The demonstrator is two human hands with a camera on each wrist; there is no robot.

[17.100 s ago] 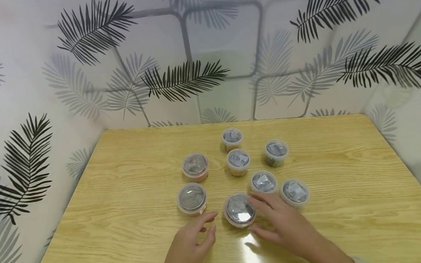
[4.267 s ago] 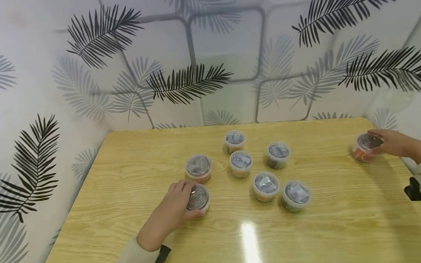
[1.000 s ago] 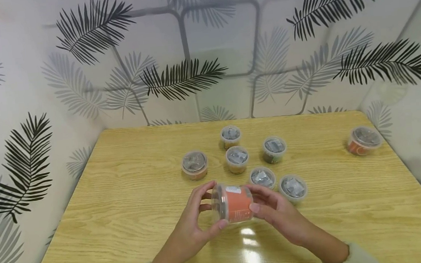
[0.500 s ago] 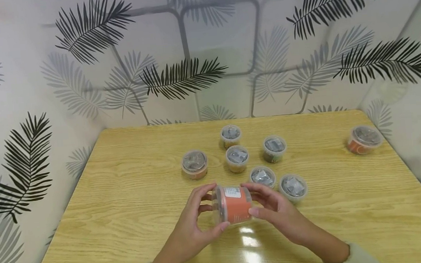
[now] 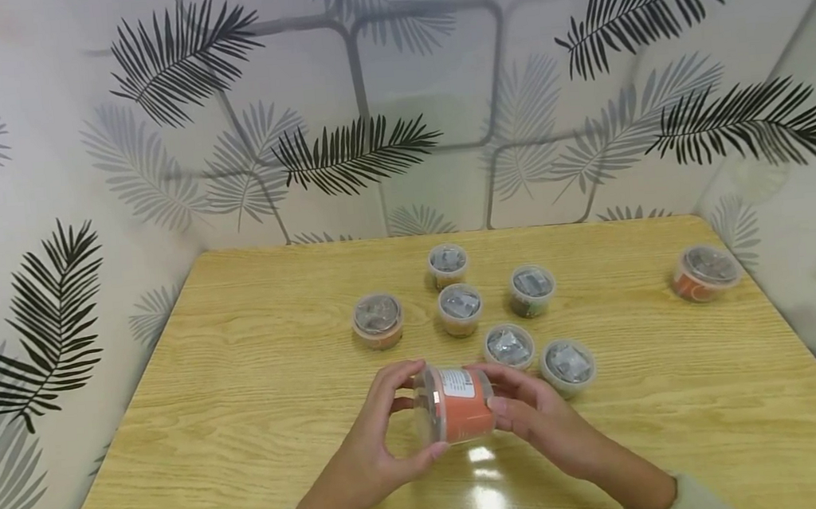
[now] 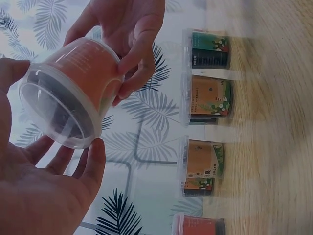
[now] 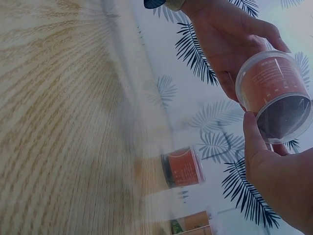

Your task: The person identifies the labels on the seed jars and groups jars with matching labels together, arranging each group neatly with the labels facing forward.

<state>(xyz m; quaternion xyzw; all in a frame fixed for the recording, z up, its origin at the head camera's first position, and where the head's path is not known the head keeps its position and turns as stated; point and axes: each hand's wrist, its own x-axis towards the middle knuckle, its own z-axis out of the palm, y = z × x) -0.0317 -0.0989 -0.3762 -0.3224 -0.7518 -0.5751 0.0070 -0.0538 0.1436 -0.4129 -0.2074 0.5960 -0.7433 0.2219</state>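
Note:
Both hands hold a clear plastic tub [image 5: 463, 406] with an orange label and a white sticker, tipped on its side above the table. My left hand [image 5: 372, 441] grips its lid end, thumb below and fingers above. At the other end my right hand [image 5: 547, 423] grips the base, its thumb against the label. Through the clear lid [image 6: 58, 107] in the left wrist view, something dark shows inside. The right wrist view shows the tub's dark base [image 7: 285, 117] beside the right hand's fingers [image 7: 252, 132].
An orange-labelled tub [image 5: 377, 321] stands left of centre, another [image 5: 707, 272] at the far right. Several smaller lidded tubs stand behind the hands, among them one at the back [image 5: 448, 265] and one near the right hand [image 5: 568, 366]. They share a wooden table [image 5: 249, 427] before a leaf-patterned backdrop [image 5: 431, 85].
Seconds ago the right hand put one orange tub at the far right while the left rested on this one. Both hands have since lifted it; it has turned slightly, showing more sticker.

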